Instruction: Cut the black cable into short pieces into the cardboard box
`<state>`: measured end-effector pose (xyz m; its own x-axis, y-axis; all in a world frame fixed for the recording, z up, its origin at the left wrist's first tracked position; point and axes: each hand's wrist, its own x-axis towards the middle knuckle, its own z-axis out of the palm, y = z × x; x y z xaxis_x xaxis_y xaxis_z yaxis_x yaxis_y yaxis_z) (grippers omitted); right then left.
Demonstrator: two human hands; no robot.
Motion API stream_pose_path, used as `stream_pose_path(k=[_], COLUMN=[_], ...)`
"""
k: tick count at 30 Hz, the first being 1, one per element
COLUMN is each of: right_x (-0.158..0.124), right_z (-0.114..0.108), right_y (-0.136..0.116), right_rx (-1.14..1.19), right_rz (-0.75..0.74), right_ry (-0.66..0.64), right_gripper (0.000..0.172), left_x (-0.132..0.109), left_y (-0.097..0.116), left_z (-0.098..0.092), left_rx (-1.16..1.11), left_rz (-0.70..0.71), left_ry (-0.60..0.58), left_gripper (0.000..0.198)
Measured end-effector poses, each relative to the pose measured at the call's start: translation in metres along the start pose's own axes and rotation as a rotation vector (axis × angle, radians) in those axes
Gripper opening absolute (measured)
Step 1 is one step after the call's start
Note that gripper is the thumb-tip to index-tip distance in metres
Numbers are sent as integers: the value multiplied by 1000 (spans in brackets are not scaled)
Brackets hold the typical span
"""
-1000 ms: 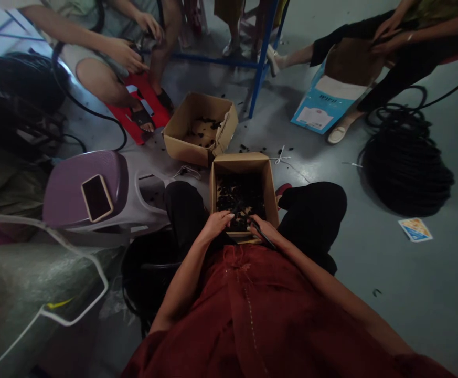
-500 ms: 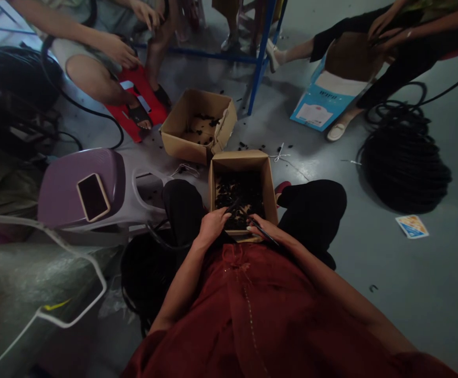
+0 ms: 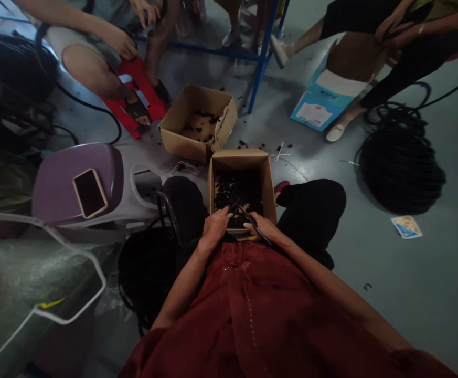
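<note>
My left hand (image 3: 216, 223) is closed over the near left edge of an open cardboard box (image 3: 212, 184) between my knees. A black hose (image 3: 166, 202) loops by my left knee and seems to run to that hand; its end is hard to make out. My right hand (image 3: 263, 226) is closed on a slim dark cutting tool (image 3: 257, 224), perhaps scissors, whose handle reaches back past the palm. The tool's tip meets the left fingers above the box. Short black pieces (image 3: 224, 194) lie scattered inside it.
A second cardboard box (image 3: 181, 144) stands just beyond. At left, a phone (image 3: 90, 193) lies on a purple stool (image 3: 55, 184). Coiled black hose (image 3: 402, 168) rests at right. Two co-workers sit ahead, one with a blue box (image 3: 323, 105). A blue table leg (image 3: 257, 79) stands between.
The black hose by my left knee has risen into a higher loop. My hands stay close together over the box, with only slight shifts. The view has turned slightly.
</note>
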<state>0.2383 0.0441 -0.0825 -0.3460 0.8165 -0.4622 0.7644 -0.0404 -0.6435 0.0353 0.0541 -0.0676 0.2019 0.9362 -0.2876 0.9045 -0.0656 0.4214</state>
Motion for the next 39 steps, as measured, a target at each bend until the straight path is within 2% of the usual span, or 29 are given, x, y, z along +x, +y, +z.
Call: stream_pose_path(k=[5,13,22,28,33,39], right_x=[-1,-1,3,3,4,7], right_z=[5,8,12,14,13,11], right_y=[5,8,12,12,11,13], right_rx=[81,30,-28,-58,-20,119], right_rz=[36,52,62,92,100,124], right_ry=[-21,16,37,59,94,173], right_gripper=[41,30,26,25,22,18], left_x=[2,0,-2,-1,0,4], left_y=[-1,-4,-2,1,4,0], left_z=[5,10,6,4,-1,2], left_rx=[15,29,85,107,1,-299], left_rz=[16,43,86,57,9,29], left_ry=[6,-15,2,1,-10,30], left_gripper=[38,39,38,37,35,34])
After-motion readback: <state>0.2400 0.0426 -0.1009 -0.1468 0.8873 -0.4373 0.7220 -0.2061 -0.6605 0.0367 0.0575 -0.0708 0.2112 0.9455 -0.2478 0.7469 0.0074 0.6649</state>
